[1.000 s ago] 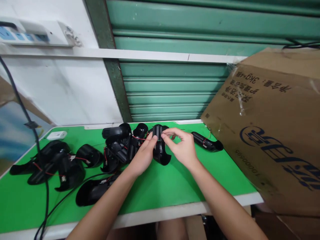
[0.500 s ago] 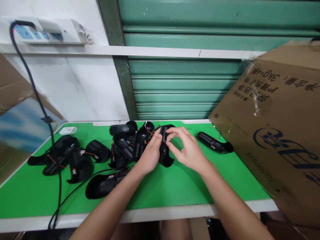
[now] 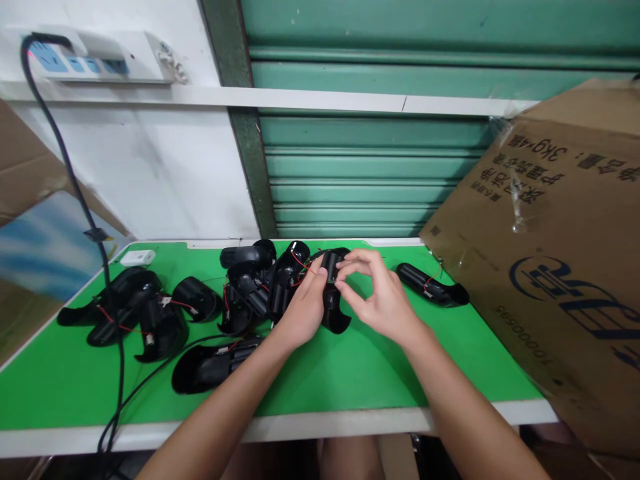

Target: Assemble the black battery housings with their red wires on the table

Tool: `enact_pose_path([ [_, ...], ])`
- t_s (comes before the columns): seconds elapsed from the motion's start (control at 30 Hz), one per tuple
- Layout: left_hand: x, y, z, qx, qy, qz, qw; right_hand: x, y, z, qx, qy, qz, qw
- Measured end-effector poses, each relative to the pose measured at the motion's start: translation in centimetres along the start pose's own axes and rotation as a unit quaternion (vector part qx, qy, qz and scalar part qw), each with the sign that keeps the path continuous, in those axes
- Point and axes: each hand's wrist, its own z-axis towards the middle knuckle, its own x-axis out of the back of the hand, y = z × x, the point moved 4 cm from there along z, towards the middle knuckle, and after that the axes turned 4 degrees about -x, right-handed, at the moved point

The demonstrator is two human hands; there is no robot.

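A curved black plastic part (image 3: 336,319) is held above the middle of the green table (image 3: 350,380). My left hand (image 3: 306,308) grips its left side, the thumb lying along it. From the right, my right hand (image 3: 376,293) reaches to the same part with thumb and index fingertips close together; whether something small is between them cannot be made out. Several similar black parts with red wires (image 3: 250,287) lie just left of my left hand, partly hidden by it. Another black part (image 3: 433,287) rests alone to the right of my right hand.
More black parts (image 3: 160,330) lie at the left, crossed by a black cable (image 3: 113,300) hanging from a power strip (image 3: 105,60). A small white box (image 3: 137,258) sits at the back left. A large cardboard box (image 3: 550,267) borders the right side.
The view has shifted slightly. My left hand still holds the black part, and my right fingertips have moved only slightly beside it.
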Motion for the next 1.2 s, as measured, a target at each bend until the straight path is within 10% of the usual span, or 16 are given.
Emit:
enact_pose_path([
  [1.2, -0.08, -0.13, 0.05, -0.002, 0.000, -0.016, 1.000, -0.59, 0.61, -0.74, -0.029, 0.030, -0.018, 0.999],
])
